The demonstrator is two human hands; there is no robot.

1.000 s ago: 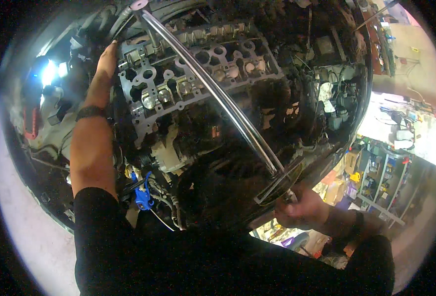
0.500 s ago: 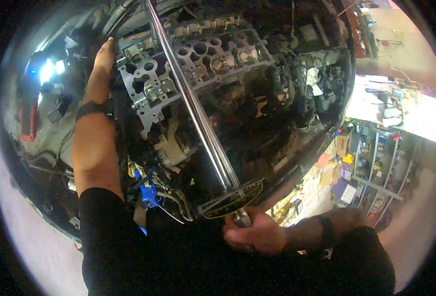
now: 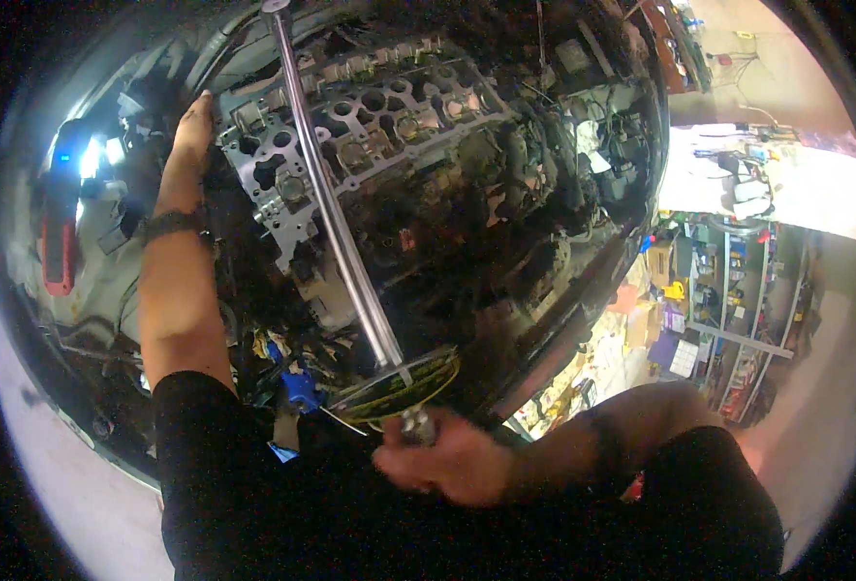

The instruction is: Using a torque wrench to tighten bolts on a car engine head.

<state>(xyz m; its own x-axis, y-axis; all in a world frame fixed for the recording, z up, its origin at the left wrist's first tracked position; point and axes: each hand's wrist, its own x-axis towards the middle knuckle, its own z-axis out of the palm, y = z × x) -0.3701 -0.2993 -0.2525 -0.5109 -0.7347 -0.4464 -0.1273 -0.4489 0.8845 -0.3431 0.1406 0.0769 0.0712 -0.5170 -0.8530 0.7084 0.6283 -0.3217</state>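
A long chrome beam torque wrench point(image 3: 329, 203) runs from the top edge of the frame, left of centre, down to the lower middle, crossing above the left part of the bared cylinder head point(image 3: 360, 126). The right hand point(image 3: 447, 455) is closed round its knurled handle point(image 3: 418, 424), just below the yellow-edged scale plate point(image 3: 433, 371); gripping the far end of so long a bar probably gives the most leverage and leaves the plate uncovered for reading. The wrench's drive end reaches the top edge of the frame, and what it engages there cannot be made out. The left hand point(image 3: 193, 128) is at the upper left, beside the left end of the cylinder head, with the arm stretched nearly straight; it may be bracing the body against the pull, but whether its fingers grip something or only rest cannot be told. A red-and-black work lamp point(image 3: 58, 261) stands at the left of the frame, its glare beside the engine, presumably placed there to light the dark bay. A blue plastic piece point(image 3: 300, 387) lies low among hoses, left of the scale plate. At the right, a cluttered white desk point(image 3: 825, 198) and loaded shelving point(image 3: 738, 341) sit well apart from the engine.
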